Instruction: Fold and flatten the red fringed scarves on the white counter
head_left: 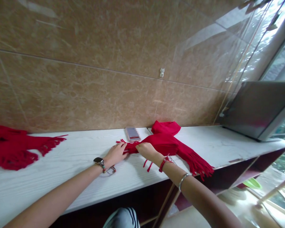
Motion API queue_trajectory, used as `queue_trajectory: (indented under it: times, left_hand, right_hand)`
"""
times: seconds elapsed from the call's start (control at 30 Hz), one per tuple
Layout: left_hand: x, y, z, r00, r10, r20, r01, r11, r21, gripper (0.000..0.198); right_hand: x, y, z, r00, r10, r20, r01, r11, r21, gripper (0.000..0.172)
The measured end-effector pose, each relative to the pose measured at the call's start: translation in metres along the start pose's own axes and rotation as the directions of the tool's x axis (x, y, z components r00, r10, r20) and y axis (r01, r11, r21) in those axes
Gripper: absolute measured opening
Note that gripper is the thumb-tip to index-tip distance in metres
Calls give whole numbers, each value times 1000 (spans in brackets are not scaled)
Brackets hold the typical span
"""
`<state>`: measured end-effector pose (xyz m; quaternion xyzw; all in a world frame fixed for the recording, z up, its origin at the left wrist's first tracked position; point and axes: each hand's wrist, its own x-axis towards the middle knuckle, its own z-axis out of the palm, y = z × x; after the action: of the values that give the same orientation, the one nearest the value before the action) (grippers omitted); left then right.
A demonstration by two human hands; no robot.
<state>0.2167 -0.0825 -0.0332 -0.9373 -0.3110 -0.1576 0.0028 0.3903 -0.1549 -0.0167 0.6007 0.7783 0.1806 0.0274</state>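
A red fringed scarf (165,144) lies bunched across the white countertop, one fringed end hanging over the front edge at the right. My left hand (116,153) is at the scarf's other fringed end, its fingers closed over the strands. Just to the right of it, my right hand (147,150) is closed on the same end, knuckles up; its fingertips are mostly hidden. Behind the hands a phone (133,134) lies flat near the wall, close to the scarf.
A second red fringed scarf (9,147) lies at the far left of the white countertop (80,164). A grey box-like appliance (258,107) stands at the right end. Brown tiled wall (97,95) rises behind. Open shelves (218,186) are below, and my knee (122,218) is under the edge.
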Motion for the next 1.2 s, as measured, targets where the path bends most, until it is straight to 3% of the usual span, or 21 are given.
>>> queue_trajectory:
  times: [0.1,0.2,0.33,0.43,0.73,0.93,1.03,1.13,1.2]
  left_hand:
    - [1,-2,1,999,22,-50,-24,999,-29,65]
    - [10,5,6,995,67,-75,-74,993,-89,70]
    - [33,11,18,986,133,-103,-155,958,-242,46]
    - [44,10,23,989,121,-88,-142,942,-304,31]
    - [42,-8,0,994,69,-86,-88,966,-244,19]
    - [46,-25,20,989,115,-88,-133,962,-237,18]
    - [42,-33,25,986,128,-105,-150,960,-236,29]
    - [38,-41,21,992,73,-100,-93,973,-212,42]
    - [36,-44,17,998,29,-62,-39,986,-165,40]
  right_hand:
    - [3,4,-4,999,34,-17,-33,999,10,21]
    - [5,6,-11,999,25,-23,-24,1000,17,22]
    - [4,8,-20,998,48,-49,-46,998,46,22]
    - [4,8,-21,998,50,-34,-49,998,40,22]
    - [16,-2,-16,991,117,-69,-114,993,34,22]
    - [21,-14,-18,987,3,-160,-3,1000,2,22]
    - [24,-19,-16,987,-36,-158,31,999,-35,22]
    - [26,-24,-16,987,-53,-151,42,997,-72,23]
    - [27,-28,-17,990,-44,-134,35,997,-66,24]
